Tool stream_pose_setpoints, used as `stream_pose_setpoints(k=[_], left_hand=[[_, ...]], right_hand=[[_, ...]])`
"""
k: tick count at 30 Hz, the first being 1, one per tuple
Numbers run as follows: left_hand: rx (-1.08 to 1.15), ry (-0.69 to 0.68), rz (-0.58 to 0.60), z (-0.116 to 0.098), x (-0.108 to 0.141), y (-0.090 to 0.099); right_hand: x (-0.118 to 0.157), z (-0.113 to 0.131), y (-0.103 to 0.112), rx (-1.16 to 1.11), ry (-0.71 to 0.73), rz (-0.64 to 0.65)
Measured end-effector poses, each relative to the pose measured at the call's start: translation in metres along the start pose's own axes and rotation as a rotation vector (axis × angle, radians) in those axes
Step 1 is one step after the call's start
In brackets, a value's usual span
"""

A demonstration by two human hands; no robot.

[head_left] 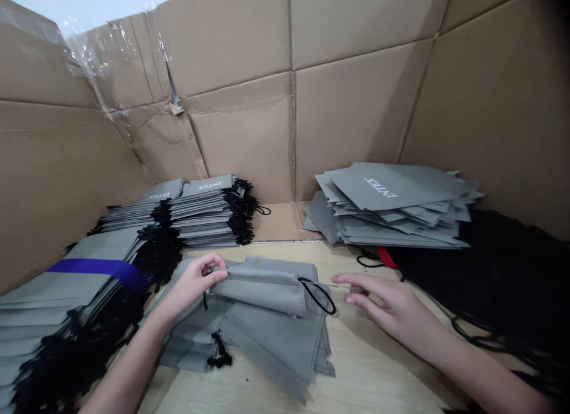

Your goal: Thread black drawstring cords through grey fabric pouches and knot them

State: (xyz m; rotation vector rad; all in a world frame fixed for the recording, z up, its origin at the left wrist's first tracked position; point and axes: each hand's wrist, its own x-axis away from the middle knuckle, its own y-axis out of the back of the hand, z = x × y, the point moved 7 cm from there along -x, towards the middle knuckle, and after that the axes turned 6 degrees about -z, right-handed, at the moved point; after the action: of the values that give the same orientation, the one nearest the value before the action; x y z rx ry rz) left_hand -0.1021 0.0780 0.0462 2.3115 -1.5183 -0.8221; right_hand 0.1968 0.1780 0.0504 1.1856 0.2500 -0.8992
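Note:
My left hand [200,280] pinches the left end of a grey fabric pouch [262,292], which lies raised and partly folded over other grey pouches [285,348]. A black cord loop [318,296] sticks out of the pouch's right end. To the right of it, my right hand [369,292] has its thumb and forefinger together on a thin, pale rod-like piece [327,284] that reaches to the pouch's cord end. Below the held pouch, a small knotted black cord [219,351] rests on the lower pouches.
Cardboard walls [240,129] surround the wooden table [356,366]. Neat stacks of grey pouches with black cords [200,218] stand at the left, one crossed by a purple band [100,267]. A loose grey stack [401,206] sits back right, beside a black cord pile [499,283].

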Motion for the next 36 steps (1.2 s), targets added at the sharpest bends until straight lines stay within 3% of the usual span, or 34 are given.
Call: stream_pose_setpoints(k=[3,7,14,24,29,33,36], left_hand=[[0.073,0.109,-0.014,0.013,-0.001,0.002],[0.129,0.236,-0.076,0.023,0.000,0.006],[0.205,0.260,-0.121,0.018,0.005,-0.008],[0.236,0.272,-0.168,-0.001,0.014,-0.022],[0.205,0.252,-0.097,0.002,0.019,-0.028],[0.173,0.242,-0.090,-0.001,0.018,-0.023],[0.157,0.185,-0.099,-0.007,0.015,-0.018]], right_hand=[[-0.001,0.010,0.002,0.038,0.157,-0.009],[-0.002,0.009,0.010,0.103,0.217,-0.036],[-0.001,0.015,0.011,0.121,0.267,-0.033],[0.004,0.024,-0.004,-0.018,0.095,-0.098],[0.008,0.024,-0.012,-0.074,0.059,-0.082],[0.008,0.021,-0.018,-0.107,-0.020,0.022],[0.008,0.012,-0.029,-0.142,-0.214,0.193]])
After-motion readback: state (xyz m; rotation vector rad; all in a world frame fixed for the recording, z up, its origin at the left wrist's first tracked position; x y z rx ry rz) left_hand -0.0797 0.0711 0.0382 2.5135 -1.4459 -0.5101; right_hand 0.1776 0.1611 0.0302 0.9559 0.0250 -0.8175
